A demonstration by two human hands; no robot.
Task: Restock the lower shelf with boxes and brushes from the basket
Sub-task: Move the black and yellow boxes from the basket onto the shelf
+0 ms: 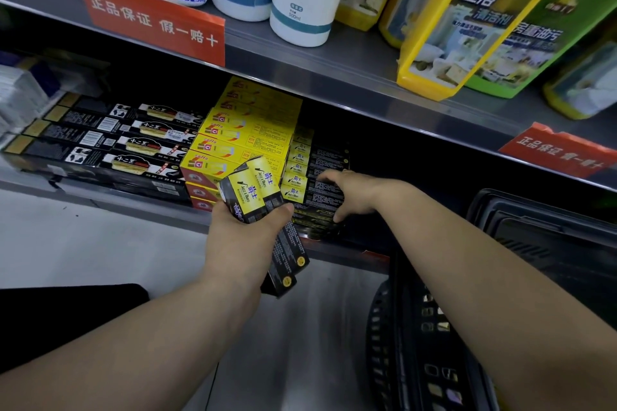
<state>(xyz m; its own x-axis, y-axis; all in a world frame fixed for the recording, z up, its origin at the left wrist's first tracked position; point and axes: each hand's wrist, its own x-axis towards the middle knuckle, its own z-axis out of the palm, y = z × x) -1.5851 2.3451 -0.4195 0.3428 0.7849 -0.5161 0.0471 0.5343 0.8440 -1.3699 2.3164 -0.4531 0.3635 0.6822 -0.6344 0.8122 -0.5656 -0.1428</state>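
Left hand (pixel 243 237) grips spare black-yellow boxes (pixel 263 210), fingers curled round them, ready to feed; right hand (pixel 347 193) clasps the shelved stack (pixel 310 173), squaring it up on lower shelf (pixel 100 200).

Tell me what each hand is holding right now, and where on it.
The left hand grips two black-and-yellow boxes around their middle. The right hand grips the end of the stacked black boxes on the lower shelf.

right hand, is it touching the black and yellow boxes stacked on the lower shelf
Touching. The head view shows the right hand with fingers resting on the stacked boxes and thumb against their front.
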